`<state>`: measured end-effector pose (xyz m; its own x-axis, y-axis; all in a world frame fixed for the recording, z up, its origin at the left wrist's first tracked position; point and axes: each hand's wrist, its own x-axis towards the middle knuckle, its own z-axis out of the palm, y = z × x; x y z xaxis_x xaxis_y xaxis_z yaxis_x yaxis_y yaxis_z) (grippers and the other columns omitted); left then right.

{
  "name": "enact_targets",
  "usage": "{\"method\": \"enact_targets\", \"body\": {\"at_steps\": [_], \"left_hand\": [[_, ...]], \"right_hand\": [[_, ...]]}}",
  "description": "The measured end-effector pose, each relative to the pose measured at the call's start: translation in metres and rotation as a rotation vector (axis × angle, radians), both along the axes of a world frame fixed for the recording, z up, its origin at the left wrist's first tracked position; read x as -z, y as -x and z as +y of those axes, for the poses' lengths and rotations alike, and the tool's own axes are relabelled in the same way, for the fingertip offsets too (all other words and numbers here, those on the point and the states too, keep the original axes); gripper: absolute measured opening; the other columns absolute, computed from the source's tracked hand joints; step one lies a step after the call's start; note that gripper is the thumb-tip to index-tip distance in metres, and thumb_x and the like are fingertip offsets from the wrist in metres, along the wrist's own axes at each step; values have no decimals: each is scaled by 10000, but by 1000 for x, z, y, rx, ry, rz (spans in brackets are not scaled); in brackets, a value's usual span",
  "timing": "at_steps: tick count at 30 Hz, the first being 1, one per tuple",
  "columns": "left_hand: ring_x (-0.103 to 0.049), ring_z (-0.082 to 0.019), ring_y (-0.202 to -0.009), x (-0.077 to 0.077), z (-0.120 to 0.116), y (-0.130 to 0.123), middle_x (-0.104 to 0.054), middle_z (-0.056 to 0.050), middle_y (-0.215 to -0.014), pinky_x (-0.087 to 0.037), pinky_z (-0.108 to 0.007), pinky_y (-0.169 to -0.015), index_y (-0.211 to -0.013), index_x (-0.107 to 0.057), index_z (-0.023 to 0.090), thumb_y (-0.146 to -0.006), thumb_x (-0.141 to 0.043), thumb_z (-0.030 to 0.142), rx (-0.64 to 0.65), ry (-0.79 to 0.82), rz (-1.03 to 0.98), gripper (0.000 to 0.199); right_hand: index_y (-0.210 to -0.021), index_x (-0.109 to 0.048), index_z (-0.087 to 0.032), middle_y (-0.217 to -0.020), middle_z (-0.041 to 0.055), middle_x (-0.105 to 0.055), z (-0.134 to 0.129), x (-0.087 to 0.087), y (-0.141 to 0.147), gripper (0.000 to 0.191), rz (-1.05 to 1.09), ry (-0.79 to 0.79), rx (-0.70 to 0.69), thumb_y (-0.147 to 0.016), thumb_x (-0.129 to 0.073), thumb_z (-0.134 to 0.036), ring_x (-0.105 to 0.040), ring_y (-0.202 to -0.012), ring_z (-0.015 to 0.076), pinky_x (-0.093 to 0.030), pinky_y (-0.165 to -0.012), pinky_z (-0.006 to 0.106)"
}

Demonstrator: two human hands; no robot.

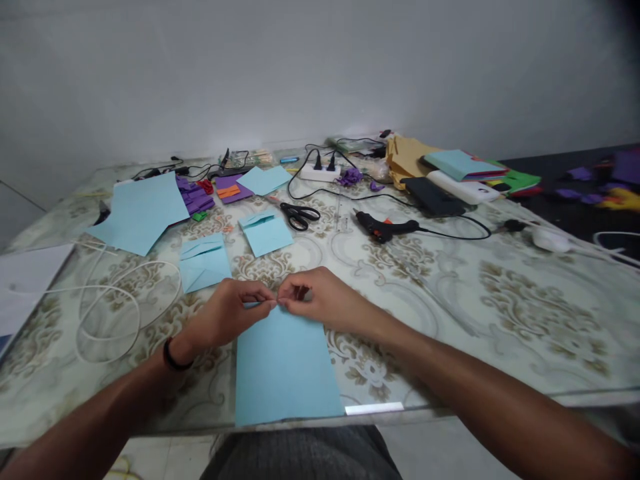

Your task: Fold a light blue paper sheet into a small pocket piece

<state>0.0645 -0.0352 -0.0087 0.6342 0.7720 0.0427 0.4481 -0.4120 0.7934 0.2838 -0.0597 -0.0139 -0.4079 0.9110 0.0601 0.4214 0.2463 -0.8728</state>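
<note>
A light blue sheet of paper (287,373) lies at the table's front edge, its far edge partly covered by my hands. My left hand (233,308) pinches that far edge between thumb and fingers. Right beside it, my right hand (313,297) pinches the same edge, and the fingertips of both hands meet. Just beyond my left hand is a folded light blue paper piece (206,260) with a slit near its top. A similar folded piece (266,233) sits farther back, near black-handled scissors (300,215).
A black glue gun (385,227) with a cord rests right of centre. Behind are a white power strip (321,173), a black power bank (433,195) and stacked coloured paper (465,165). Larger cut blue sheets (145,213) and a coiled white cable (110,340) lie left.
</note>
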Motion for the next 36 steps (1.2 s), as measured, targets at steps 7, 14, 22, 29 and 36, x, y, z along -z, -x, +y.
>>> {"method": "enact_targets", "body": {"at_steps": [7, 14, 22, 29, 36], "left_hand": [[-731, -180, -817, -2, 14, 8, -807, -18, -866, -560, -241, -769, -886, -791, 188, -922, -649, 327, -30, -2, 28, 202], [-750, -201, -811, 2, 32, 14, -818, -20, -836, -575, -251, -787, -826, -794, 189, -873, -694, 374, -70, 34, 56, 215], [-757, -203, -825, 6, 25, 11, -819, -25, -861, -587, -263, -791, -854, -791, 195, -882, -680, 374, -72, 48, 51, 213], [-730, -173, -830, 2, 10, 4, -796, -13, -859, -553, -247, -790, -867, -777, 199, -913, -667, 328, -31, 2, 12, 175], [-706, -158, -768, -1, 5, 1, -789, -15, -837, -548, -236, -728, -876, -779, 194, -889, -658, 261, 5, 53, -10, 140]], "right_hand": [[-780, -700, -175, -746, -7, -706, 13, 3, -13, 100, -43, 30, -27, -751, -631, -109, -605, -685, 136, -457, -661, 232], [-745, -707, -176, -656, -28, -679, 33, 4, -44, 63, -141, 42, -66, -736, -648, -156, -576, -600, 127, -425, -592, 225], [-895, -744, -179, -893, 53, -773, 22, 0, -31, 200, -102, -99, -5, -889, -694, -373, -675, -815, 189, -491, -776, 291], [-850, -730, -177, -764, 15, -723, 6, 6, -5, 76, 21, -11, -12, -868, -669, -218, -633, -708, 149, -471, -678, 248], [-790, -685, -187, -764, -8, -694, 3, 3, -4, 102, -15, -86, -80, -774, -653, -92, -601, -710, 139, -443, -697, 240]]}}
